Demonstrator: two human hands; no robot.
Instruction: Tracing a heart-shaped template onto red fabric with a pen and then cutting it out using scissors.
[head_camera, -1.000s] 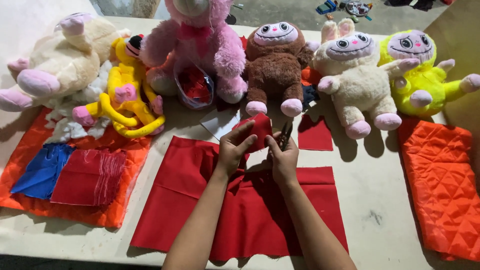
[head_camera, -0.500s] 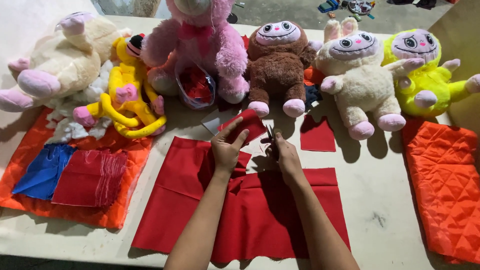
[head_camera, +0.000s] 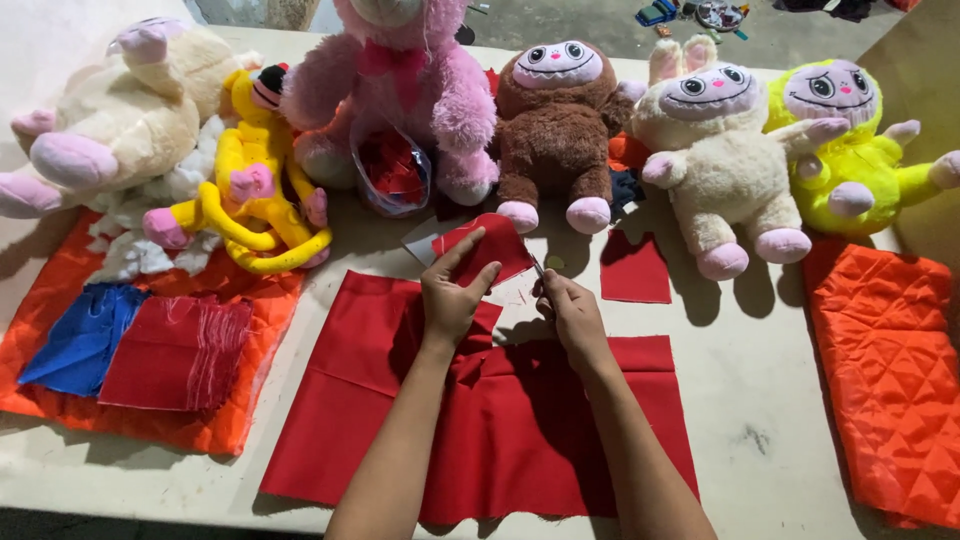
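Note:
My left hand (head_camera: 452, 295) pinches a small red fabric piece (head_camera: 490, 246) and holds it up above a large red cloth (head_camera: 380, 400) spread on the table. My right hand (head_camera: 572, 312) is closed around small scissors (head_camera: 538, 267), whose tip meets the lower right edge of the red piece. Both forearms reach in from the bottom edge over the cloth.
A row of plush toys lines the far side: cream (head_camera: 110, 120), yellow (head_camera: 250, 185), pink (head_camera: 400, 90), brown (head_camera: 555, 130), cream rabbit (head_camera: 715, 150), lime (head_camera: 850, 140). A red square (head_camera: 635, 268) lies near them. Orange quilted fabric (head_camera: 885, 370) lies right; blue (head_camera: 80, 335) and red stacks (head_camera: 175, 350) left.
Both hands have dropped slightly toward the cloth. The scissors have come down to the red piece's edge, and the left hand has turned the piece flatter.

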